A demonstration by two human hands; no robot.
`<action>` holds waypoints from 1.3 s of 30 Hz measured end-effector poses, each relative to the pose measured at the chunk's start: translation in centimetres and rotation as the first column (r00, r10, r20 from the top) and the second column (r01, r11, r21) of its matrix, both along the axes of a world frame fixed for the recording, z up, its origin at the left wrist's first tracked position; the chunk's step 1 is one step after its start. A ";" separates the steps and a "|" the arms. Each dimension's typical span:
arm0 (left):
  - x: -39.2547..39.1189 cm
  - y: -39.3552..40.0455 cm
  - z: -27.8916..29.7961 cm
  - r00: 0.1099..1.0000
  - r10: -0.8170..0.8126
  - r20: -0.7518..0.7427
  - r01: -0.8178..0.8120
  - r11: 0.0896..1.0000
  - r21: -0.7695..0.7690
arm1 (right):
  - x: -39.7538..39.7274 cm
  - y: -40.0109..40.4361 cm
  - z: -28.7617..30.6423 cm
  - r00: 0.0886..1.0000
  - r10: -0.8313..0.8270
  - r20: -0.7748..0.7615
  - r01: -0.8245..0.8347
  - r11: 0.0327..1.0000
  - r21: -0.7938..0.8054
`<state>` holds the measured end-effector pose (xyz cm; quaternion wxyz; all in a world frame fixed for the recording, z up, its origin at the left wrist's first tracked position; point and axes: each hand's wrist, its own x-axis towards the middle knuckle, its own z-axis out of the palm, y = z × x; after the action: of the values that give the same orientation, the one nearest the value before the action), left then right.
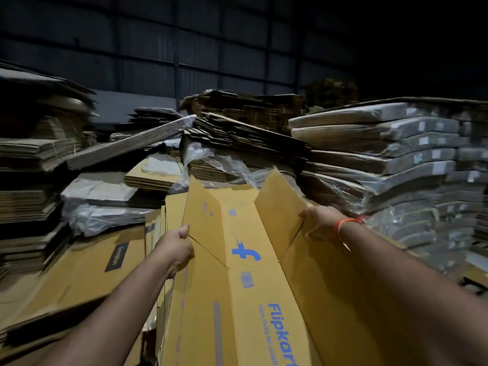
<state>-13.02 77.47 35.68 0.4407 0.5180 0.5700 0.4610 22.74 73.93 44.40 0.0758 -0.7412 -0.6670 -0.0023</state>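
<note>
Dim shed here, and the background is hard to read: the wall (184, 48) at 12 o'clock is nearly black, and the cardboard stacks (39, 151) at 9 o'clock are smeared with blur. The Flipkart carton (245, 260) is cut off by the bottom edge at 6 o'clock, so its near end is out of sight, and the small line of print under its logo is too soft to read. Both forearms run out of frame at the lower corners.

The carton lies in the centre, running from 6 o'clock towards the middle. It is spread like a trough, with the printed panel flat and a side panel tilted up on each side. Its far flaps stand open against the pile behind it. At 8 o'clock a flat carton with a dark label (116, 257) leans just beside it. At 3 o'clock plastic-wrapped bundles (396, 154) of flat card sit stacked high.

The left hand (175, 249), at 7 o'clock, is curled tight round the left panel's edge where the flap slit begins, thumb on top. The right hand (320, 224), at 4 o'clock, grips the right panel's edge by its flap slit. Its fingertips are hidden behind the card, and an orange thread (348, 223) circles the wrist. Both arms are stretched well forward.
</note>
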 end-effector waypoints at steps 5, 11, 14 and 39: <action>-1.2 3.6 -0.5 0.999 -0.024 0.041 0.026 0.998 -0.054 | 0.4 4.1 0.5 0.998 0.022 0.063 -0.016 0.995 -0.095; -2.2 6.5 4.6 0.990 -0.043 0.133 0.048 0.998 -0.029 | 1.5 7.6 7.6 0.997 0.048 0.067 -0.038 0.989 -0.143; -1.8 8.1 6.7 0.987 -0.046 0.156 0.046 0.999 0.008 | 2.6 9.0 10.8 0.998 0.060 -0.016 -0.061 0.990 -0.130; -0.8 22.0 -4.0 0.932 0.315 -0.180 -0.335 0.937 -0.096 | 6.9 35.7 -3.6 0.966 0.240 -0.096 -0.227 0.966 0.125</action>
<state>-13.79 99.50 31.68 0.3421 0.4235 0.7094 0.4477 29.60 109.67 40.84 0.1543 -0.6508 -0.7433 0.0100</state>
